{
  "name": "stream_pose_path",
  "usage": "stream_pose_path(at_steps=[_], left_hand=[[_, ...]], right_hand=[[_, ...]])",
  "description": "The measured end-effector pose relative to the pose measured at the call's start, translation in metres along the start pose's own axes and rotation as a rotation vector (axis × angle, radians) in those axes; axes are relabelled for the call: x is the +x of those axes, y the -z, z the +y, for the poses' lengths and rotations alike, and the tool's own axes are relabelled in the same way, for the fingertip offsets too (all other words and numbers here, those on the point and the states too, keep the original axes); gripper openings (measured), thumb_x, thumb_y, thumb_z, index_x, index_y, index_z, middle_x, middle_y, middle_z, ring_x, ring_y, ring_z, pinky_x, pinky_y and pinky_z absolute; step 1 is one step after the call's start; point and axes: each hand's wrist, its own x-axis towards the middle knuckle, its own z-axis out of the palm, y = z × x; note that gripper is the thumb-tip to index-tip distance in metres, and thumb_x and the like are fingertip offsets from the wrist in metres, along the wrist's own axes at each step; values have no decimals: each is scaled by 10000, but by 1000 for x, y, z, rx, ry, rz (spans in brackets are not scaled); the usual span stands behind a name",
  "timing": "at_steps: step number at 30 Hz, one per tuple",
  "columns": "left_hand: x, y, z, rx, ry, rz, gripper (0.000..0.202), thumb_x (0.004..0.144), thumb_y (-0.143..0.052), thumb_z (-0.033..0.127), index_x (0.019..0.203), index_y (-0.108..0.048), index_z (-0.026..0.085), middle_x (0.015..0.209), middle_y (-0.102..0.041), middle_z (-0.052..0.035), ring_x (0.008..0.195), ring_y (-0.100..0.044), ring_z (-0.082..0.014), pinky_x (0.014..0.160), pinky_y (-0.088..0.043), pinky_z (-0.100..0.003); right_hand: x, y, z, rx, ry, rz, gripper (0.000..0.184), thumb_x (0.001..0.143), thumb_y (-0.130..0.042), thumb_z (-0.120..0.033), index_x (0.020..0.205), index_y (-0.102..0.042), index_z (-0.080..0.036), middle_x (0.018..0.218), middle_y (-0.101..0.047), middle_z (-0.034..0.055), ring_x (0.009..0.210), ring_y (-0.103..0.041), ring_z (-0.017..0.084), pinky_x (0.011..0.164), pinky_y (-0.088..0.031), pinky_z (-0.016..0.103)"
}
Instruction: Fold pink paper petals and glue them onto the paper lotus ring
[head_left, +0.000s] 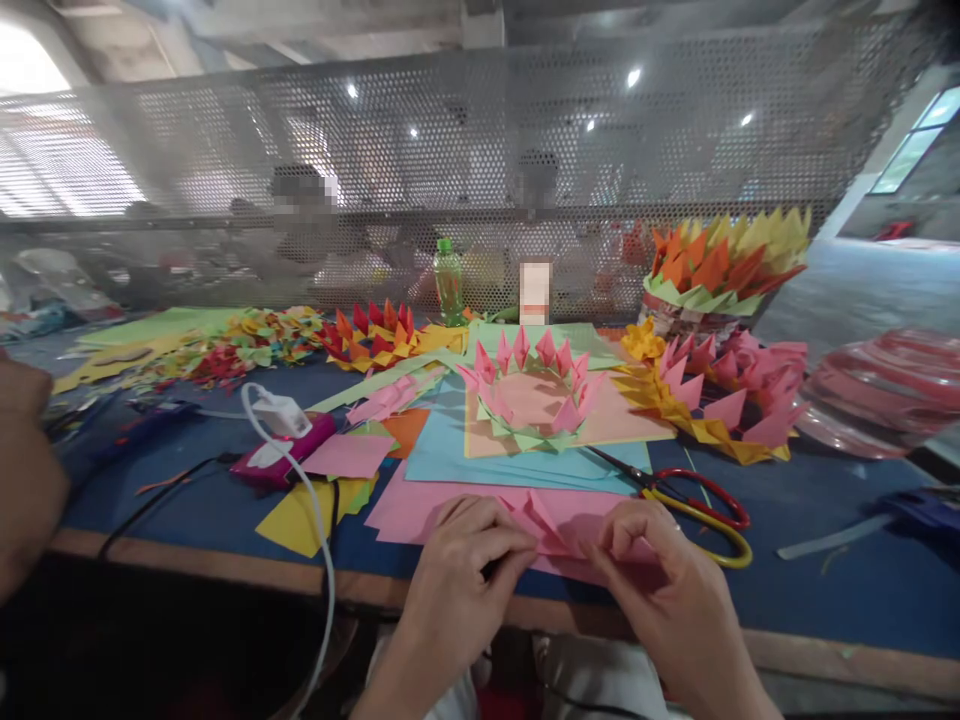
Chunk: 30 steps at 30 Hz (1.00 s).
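A piece of pink paper (546,530) with a pointed fold stands between my hands at the table's front edge. My left hand (472,560) pinches its left side between thumb and fingers. My right hand (660,560) has its thumb and forefinger closed at the right end of the same piece; the exact contact is hard to see. Under both hands lie flat pink sheets (409,510). Just beyond, a ring of pink folded petals with a green base (525,432) rests on peach and blue sheets (450,450). Scissors (694,505) with red and yellow handles lie beside my right hand.
A purple power strip (281,455) with a white plug and cable (319,530) sits left. Paper scraps (255,345), a green bottle (448,285), more petal rings (720,400), a glue gun (926,515) and a clear pink container (885,390) surround the work. Another person's hand (26,470) is far left.
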Motion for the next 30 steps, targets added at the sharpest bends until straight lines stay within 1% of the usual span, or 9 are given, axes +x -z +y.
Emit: stream_pose_path(at_steps=[7, 10, 12, 14, 17, 20, 23, 26, 30], left_hand=[[-1, 1, 0, -12, 5, -18, 164, 859, -745, 65, 847, -760, 228, 803, -679, 21, 796, -612, -155, 771, -420, -320], [-1, 0, -1, -23, -1, -8, 163, 863, -733, 55, 840, -750, 215, 805, -674, 17, 794, -606, -153, 763, -417, -317], [-1, 0, -1, -26, -11, 4, 156, 872, -725, 59, 844, -747, 212, 808, -672, 13, 789, -601, -152, 752, -417, -313], [0, 0, 0, -28, -18, 7, 146, 879, -722, 70, 850, -745, 211, 800, -667, 13, 783, -598, -152, 747, -416, -313], [0, 0, 1, -24, -15, 3, 144, 889, -715, 79, 862, -742, 219, 785, -655, 19, 778, -596, -154, 757, -416, -321], [0, 0, 1, -13, 4, -15, 149, 903, -699, 89, 869, -735, 230, 785, -650, 21, 787, -597, -159, 773, -419, -332], [0, 0, 0, -12, 10, -30, 148, 922, -676, 107, 863, -726, 233, 780, -643, 18, 781, -592, -162, 767, -423, -335], [-1, 1, -2, 8, 8, -47, 142, 939, -658, 130, 867, -717, 237, 778, -638, 16, 773, -595, -160, 757, -429, -330], [-4, 1, -5, 49, 19, -90, 137, 957, -630, 144, 884, -698, 239, 819, -650, 7, 801, -608, -165, 752, -434, -328]], right_hand=[[-2, 4, -1, -37, 53, 7, 269, 940, -581, -136, 757, -413, -239, 705, -520, -48, 656, -520, 113, 658, -444, 234], [-2, 4, -1, -60, 59, -13, 238, 942, -580, -143, 772, -445, -241, 693, -522, -50, 637, -525, 116, 632, -446, 232], [0, 2, 0, -89, 60, -33, 148, 948, -604, -181, 845, -516, -239, 754, -582, -26, 705, -570, 141, 663, -468, 252], [2, 0, 0, -126, 65, -69, 67, 942, -647, -232, 950, -580, -235, 864, -646, 9, 815, -611, 178, 741, -493, 294], [4, -3, 2, -165, 94, -147, 137, 915, -704, -259, 1032, -635, -239, 973, -684, 40, 921, -626, 217, 809, -507, 350], [3, -2, 4, -151, 145, -205, 133, 915, -705, -213, 1040, -672, -247, 970, -697, 38, 933, -635, 206, 796, -527, 336], [3, -1, 6, -135, 189, -220, 114, 932, -675, -170, 1006, -701, -253, 929, -709, 29, 907, -647, 185, 781, -541, 316], [5, -1, 7, -138, 213, -246, 115, 937, -649, -142, 948, -705, -241, 901, -711, 26, 876, -653, 177, 770, -549, 311], [7, -1, 9, -158, 260, -251, 108, 935, -644, -141, 964, -696, -232, 887, -708, 26, 868, -660, 180, 778, -558, 313]])
